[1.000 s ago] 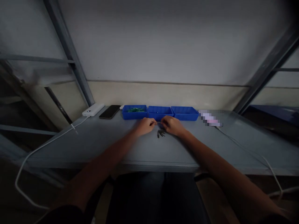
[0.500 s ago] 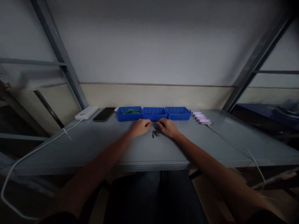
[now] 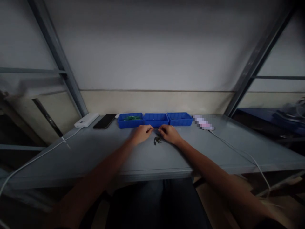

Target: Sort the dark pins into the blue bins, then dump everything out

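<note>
My left hand point(image 3: 142, 133) is closed in a pinch on one end of a small thin piece point(image 3: 155, 129). My right hand point(image 3: 170, 133) pinches its other end, so the piece spans the short gap between my fingertips. It is too small and dim for me to tell its kind. Just below the fingers, a little pile of dark, slim screw-like pieces point(image 3: 157, 140) lies on the grey table point(image 3: 152, 159). Behind my hands stands the middle blue bin point(image 3: 156, 123), with something tiny and pale inside.
The left blue bin point(image 3: 131, 124) holds green pieces point(image 3: 132, 118); the right blue bin point(image 3: 180, 122) adjoins the middle one. A black phone point(image 3: 105, 121) and white power bank point(image 3: 86, 120) lie left. A blurred-out phone point(image 3: 203, 122) with a white cable point(image 3: 234, 146) lies right.
The whole scene sits slightly lower in view as the head camera has tilted. Both hands keep their pinch on the thin piece, with hardly any shift over the table.
</note>
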The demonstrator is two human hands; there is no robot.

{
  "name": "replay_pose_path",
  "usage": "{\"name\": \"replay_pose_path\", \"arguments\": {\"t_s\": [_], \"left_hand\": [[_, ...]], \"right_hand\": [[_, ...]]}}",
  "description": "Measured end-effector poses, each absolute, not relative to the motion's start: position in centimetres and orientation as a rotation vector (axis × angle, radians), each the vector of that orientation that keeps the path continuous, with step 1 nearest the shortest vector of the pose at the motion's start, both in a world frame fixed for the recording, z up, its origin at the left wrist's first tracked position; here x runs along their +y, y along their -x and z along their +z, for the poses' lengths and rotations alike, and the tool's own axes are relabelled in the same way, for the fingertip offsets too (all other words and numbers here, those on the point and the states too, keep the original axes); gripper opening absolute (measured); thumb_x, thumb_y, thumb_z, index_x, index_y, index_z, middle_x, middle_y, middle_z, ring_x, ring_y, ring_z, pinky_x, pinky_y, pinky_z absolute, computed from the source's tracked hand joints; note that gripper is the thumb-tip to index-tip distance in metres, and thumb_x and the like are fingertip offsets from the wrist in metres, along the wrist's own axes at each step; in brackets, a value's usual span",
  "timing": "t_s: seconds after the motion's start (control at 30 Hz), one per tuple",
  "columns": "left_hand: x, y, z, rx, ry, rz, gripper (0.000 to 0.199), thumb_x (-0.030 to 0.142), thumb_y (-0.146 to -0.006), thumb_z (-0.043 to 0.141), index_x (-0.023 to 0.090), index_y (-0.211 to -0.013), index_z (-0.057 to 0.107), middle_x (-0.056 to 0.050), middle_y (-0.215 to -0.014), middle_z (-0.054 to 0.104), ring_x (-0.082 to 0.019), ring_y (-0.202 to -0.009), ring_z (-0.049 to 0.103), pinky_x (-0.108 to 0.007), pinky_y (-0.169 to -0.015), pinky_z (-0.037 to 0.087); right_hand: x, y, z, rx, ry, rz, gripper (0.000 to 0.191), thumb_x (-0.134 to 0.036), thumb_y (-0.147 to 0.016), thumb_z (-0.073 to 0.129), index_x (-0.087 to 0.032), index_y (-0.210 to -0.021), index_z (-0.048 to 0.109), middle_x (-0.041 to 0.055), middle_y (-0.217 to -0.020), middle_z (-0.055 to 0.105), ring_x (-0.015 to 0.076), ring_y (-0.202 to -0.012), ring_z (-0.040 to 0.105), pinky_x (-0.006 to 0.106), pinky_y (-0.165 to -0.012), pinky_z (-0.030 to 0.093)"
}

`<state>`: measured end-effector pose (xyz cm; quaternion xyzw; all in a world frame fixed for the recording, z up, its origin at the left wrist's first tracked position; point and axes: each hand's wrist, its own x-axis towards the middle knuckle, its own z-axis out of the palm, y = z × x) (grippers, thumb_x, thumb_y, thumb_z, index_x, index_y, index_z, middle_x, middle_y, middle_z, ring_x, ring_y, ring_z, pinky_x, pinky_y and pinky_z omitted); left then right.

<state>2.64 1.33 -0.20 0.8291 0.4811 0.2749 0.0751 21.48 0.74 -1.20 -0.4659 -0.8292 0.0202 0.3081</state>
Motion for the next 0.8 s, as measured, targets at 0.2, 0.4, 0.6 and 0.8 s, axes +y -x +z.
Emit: {"name": "replay_pose_path", "arguments": {"t_s": [0.2, 0.4, 0.6, 0.8], "left_hand": [[1.63, -2.51, -0.48, 1.437, -2.504, 0.83, 0.026, 0.024, -0.081, 0.043, 0.021, -0.095, 0.066, -0.003, -0.086, 0.069, -0.012, -0.07, 0.059, -0.02, -0.062, 0.04], [1.61, -2.55, -0.45, 1.436, -2.502, 0.822, 0.026, 0.027, -0.082, 0.043, 0.02, -0.092, 0.066, -0.004, -0.082, 0.069, -0.012, -0.067, 0.058, -0.02, -0.059, 0.039], [1.34, -2.65, -0.46, 1.423, -2.483, 0.822, 0.029, 0.036, -0.082, 0.043, 0.019, -0.089, 0.066, -0.003, -0.073, 0.067, -0.012, -0.062, 0.056, -0.02, -0.057, 0.037], [1.19, -2.84, -0.25, 1.434, -2.448, 0.89, 0.025, 0.034, -0.079, 0.048, 0.02, -0.094, 0.063, -0.001, -0.068, 0.064, -0.011, -0.06, 0.055, -0.02, -0.055, 0.036]], "right_hand": [[0.87, -21.55, -1.26, -2.19, 1.223, 0.072, 0.016, -0.021, -0.083, 0.044, -0.016, -0.085, 0.059, 0.0042, -0.081, 0.063, 0.0115, -0.069, 0.053, 0.021, -0.063, 0.033], [0.88, -21.59, -1.19, -2.211, 1.231, 0.033, 0.021, -0.024, -0.085, 0.042, -0.016, -0.08, 0.06, 0.0046, -0.078, 0.062, 0.0117, -0.07, 0.053, 0.021, -0.064, 0.033], [0.63, -21.5, -0.91, -2.241, 1.265, 0.034, 0.026, -0.026, -0.088, 0.038, -0.015, -0.079, 0.06, 0.0055, -0.078, 0.063, 0.0119, -0.07, 0.054, 0.022, -0.064, 0.033], [0.37, -21.4, -0.77, -2.272, 1.27, 0.062, 0.027, -0.027, -0.089, 0.037, -0.015, -0.084, 0.061, 0.0056, -0.081, 0.064, 0.012, -0.071, 0.054, 0.022, -0.065, 0.034]]}}
